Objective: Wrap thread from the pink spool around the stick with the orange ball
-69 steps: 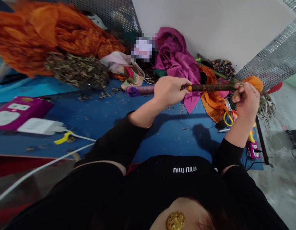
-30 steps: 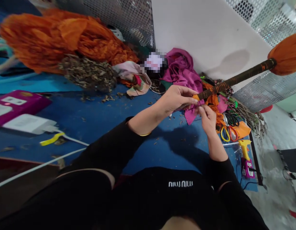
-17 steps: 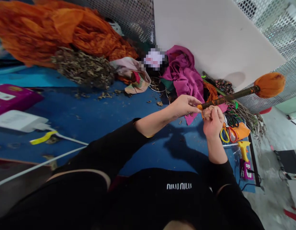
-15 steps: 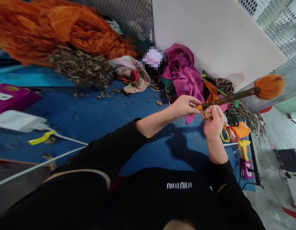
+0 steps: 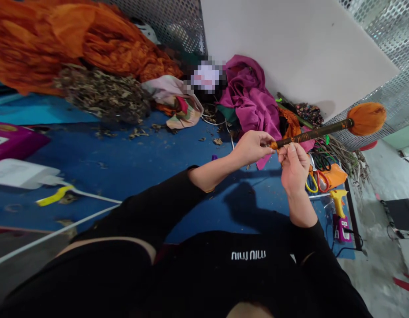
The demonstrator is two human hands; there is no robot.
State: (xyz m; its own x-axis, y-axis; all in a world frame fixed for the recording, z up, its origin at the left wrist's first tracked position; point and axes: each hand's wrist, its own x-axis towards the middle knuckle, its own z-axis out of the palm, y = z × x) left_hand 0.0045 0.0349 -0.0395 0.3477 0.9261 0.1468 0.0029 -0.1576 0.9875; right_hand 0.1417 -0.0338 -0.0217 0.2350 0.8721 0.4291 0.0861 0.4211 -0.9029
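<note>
A dark stick wound with orange bands slants up to the right, a round orange cloth bundle fixed on its far end. My left hand grips the near end, thumb and fingers closed around its orange wrapping. Just below the stick, my right hand is closed in a pinch by that same end. A bit of orange strip shows at its fingertips, though most of it is hidden by the fingers. Behind the stick lies crumpled magenta cloth.
Scissors and a yellow glue gun on a purple power strip lie at the blue table's right edge. Dried plant matter and orange cloth are heaped at the back left. A white cable crosses the left side.
The stick and its orange bundle have shifted slightly left in view, along with the surroundings. My right fingers have moved slightly along the near end, and the thumb is now more upright.
</note>
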